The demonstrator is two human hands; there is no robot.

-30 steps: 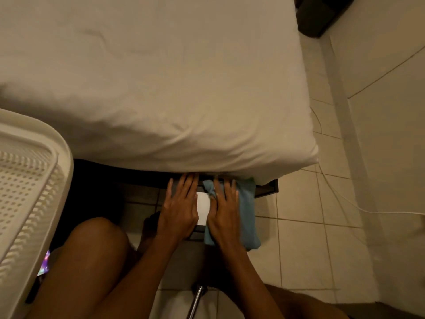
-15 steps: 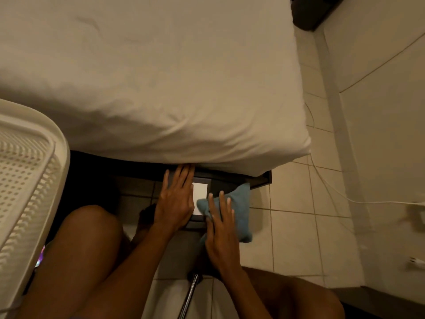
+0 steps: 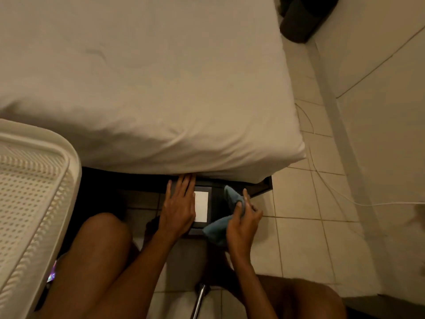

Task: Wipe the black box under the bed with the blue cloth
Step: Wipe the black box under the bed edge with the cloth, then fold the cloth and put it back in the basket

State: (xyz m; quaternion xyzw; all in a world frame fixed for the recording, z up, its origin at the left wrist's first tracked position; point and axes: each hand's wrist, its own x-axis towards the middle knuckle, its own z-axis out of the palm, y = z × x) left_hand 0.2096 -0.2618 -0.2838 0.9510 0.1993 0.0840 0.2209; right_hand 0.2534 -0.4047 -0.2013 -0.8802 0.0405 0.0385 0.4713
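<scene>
The black box (image 3: 216,203) lies on the tiled floor, half under the edge of the bed (image 3: 147,88). It has a white label (image 3: 201,206) on top. My left hand (image 3: 178,207) lies flat on the box's left side, fingers stretched toward the mattress. My right hand (image 3: 243,223) grips the blue cloth (image 3: 218,229) at the box's right side. One end of the cloth sticks up past my fingers, the other hangs near the box's front corner. The far part of the box is hidden under the mattress.
A white perforated plastic basket (image 3: 32,203) stands at the left. My bare knees frame the box, and a metal rod (image 3: 199,300) lies between them. A thin white cable (image 3: 326,180) runs over the tiles at the right beside the wall. A dark object (image 3: 303,17) sits at the far corner.
My right hand has pulled back toward me and gathered the cloth from flat on the box into a bunched grip at its right side. The left hand has stayed on the box.
</scene>
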